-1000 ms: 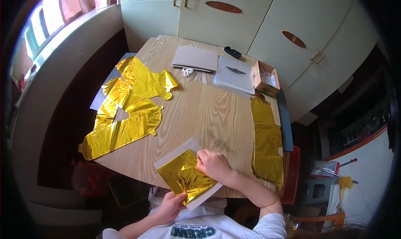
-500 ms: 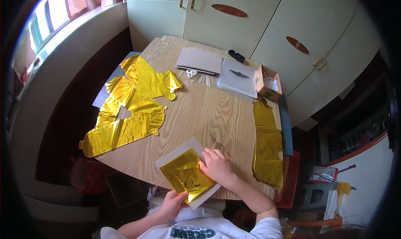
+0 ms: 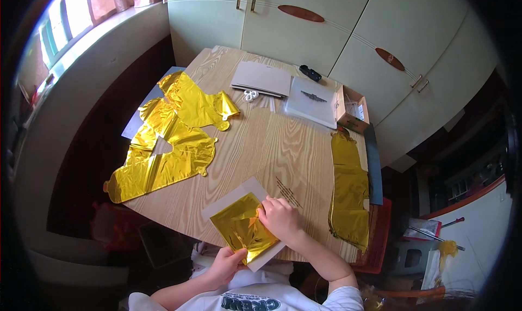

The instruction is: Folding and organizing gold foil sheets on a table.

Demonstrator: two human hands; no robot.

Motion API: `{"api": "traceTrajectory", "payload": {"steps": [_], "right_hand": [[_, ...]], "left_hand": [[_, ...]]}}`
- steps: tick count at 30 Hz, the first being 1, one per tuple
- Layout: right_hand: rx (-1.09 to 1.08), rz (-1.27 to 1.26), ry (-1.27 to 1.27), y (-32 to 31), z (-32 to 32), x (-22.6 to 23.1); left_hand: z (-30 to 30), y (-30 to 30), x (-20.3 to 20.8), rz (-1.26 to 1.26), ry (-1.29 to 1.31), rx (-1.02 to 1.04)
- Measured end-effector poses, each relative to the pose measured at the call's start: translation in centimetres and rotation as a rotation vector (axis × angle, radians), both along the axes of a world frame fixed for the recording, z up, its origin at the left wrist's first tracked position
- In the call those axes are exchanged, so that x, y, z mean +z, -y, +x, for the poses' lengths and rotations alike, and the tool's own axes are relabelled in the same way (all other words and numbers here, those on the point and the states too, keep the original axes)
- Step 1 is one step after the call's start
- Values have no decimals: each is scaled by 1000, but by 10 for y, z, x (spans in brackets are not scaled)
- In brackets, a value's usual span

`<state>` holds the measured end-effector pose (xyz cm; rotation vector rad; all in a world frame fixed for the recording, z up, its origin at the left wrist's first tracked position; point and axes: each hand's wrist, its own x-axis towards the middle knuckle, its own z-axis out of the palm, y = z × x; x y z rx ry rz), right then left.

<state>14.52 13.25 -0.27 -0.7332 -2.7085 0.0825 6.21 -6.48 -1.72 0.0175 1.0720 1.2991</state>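
The left hand (image 3: 227,263) is clamped on the near corner of a folded gold foil (image 3: 235,219), thumb on top. A pale card (image 3: 218,206) lies under the foil, its margins showing ahead of the left hand and beside the right hand (image 3: 281,218). That one rests at the foil's right side, thumb against it and fingers curled (whether they pinch it, I cannot tell).

Right of the right hand, a long gold foil piece (image 3: 349,188) lies along the table (image 3: 261,148) edge; ahead and to the left of the left hand, larger crinkled gold foil (image 3: 187,142) spreads out.

Farther ahead of both hands are white-handled scissors (image 3: 250,96), a stack of grey cards (image 3: 263,77), clear plastic sleeves (image 3: 311,107) and, to their right, an open wooden box (image 3: 348,120). Farthest off stand cream cabinets (image 3: 304,33).
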Motion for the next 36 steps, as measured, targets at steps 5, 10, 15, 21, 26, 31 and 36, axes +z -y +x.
{"api": "traceTrajectory", "payload": {"steps": [5, 10, 15, 21, 26, 31, 36], "right_hand": [[2, 61, 83, 0, -2, -7], [37, 167, 29, 6, -4, 6], [44, 218, 45, 13, -7, 13], [38, 283, 59, 22, -12, 19], [69, 316, 101, 36, -11, 22], [120, 274, 96, 54, -19, 18], [162, 206, 83, 69, -16, 18]], "left_hand": [[1, -2, 2, -1, 1, -4], [4, -2, -8, 30, 3, 18], [6, -6, -10, 43, -22, 15], [11, -6, -16, 61, -15, 73], [15, 12, -21, 53, -18, 117], [17, 19, -20, 60, -30, 131], [14, 33, -14, 67, -94, 40]]}}
